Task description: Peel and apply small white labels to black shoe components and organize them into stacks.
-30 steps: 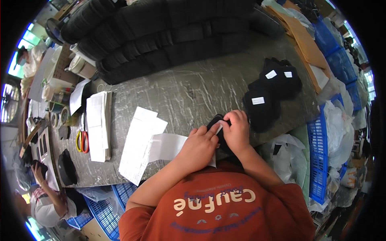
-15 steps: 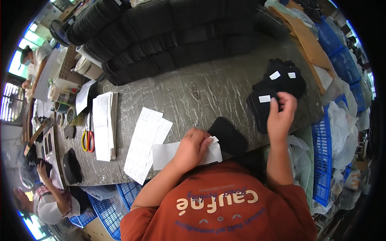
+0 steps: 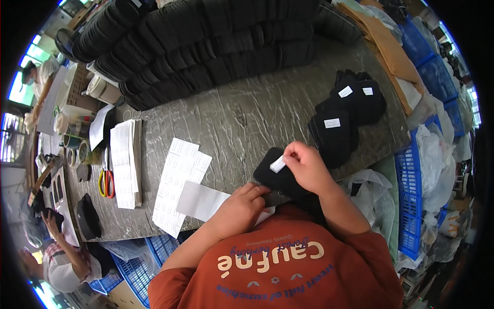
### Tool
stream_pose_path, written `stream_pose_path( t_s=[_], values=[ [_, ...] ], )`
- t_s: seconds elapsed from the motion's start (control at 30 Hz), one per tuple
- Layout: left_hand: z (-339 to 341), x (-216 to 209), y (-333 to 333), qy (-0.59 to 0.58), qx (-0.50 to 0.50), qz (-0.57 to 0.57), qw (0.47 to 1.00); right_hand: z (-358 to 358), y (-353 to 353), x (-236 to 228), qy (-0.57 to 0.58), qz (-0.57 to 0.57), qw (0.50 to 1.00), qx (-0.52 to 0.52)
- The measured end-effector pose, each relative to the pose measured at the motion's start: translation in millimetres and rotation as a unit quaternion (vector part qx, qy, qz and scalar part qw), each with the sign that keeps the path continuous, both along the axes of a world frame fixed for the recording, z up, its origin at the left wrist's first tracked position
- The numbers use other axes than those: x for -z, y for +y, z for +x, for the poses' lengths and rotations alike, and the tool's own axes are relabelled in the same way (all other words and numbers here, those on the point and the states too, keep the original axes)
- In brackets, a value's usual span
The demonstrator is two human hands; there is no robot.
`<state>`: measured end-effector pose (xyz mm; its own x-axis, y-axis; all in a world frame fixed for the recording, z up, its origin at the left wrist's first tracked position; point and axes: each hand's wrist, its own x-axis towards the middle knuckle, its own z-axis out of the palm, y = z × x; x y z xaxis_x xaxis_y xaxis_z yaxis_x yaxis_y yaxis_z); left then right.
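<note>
A big dark, shiny table [image 3: 247, 123] takes up most of the middle. Along its far side stand long rows of black pads [image 3: 216, 56], packed tight together. Past the right end of the table is a blue plastic basket [image 3: 409, 201] with holes in its sides. On the right part of the table lies a heap of black pads with white labels [image 3: 332, 139]; three labels show. On the left lies a tall, thin stack of paper [image 3: 123, 170]. Nearer the middle, white label sheets [image 3: 172, 190] overlap. One black pad [image 3: 270, 177] lies flat at the near edge, in front of the person. A white paper strip [image 3: 198, 201] is just left of it. The left hand [image 3: 241, 206] lies on the strip, its fingertips by the pad; I cannot tell if it grips the paper. The right hand [image 3: 307, 166] pinches one end of a small white label over the pad. Scissors [image 3: 106, 177] with red and yellow handles lie beside the paper stack. The smallest thing is that small white label [image 3: 278, 164]; I cannot tell if it touches the pad.
</note>
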<state>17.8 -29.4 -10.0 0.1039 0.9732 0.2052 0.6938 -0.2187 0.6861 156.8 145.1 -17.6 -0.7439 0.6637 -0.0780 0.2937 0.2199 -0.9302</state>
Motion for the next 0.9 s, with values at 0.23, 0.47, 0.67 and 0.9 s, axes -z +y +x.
stream_pose_path(
  t_s=[0.23,0.47,0.67,0.9],
  values=[
    [2.5,3.9,-4.8,0.084,0.0,-0.069,0.994,-2.1,-9.9,24.0,0.001,0.038,0.999,0.037],
    [5.2,13.6,14.0,0.156,-0.002,0.02,0.988,0.1,-8.8,22.1,0.039,0.041,0.992,0.111],
    [5.9,14.3,15.9,0.156,-0.005,0.001,0.988,-5.3,-7.2,31.6,0.014,0.093,0.992,0.083],
    [5.8,16.0,15.8,0.152,-0.003,0.001,0.988,-7.4,-8.0,36.7,0.008,0.115,0.99,0.077]
  ],
)
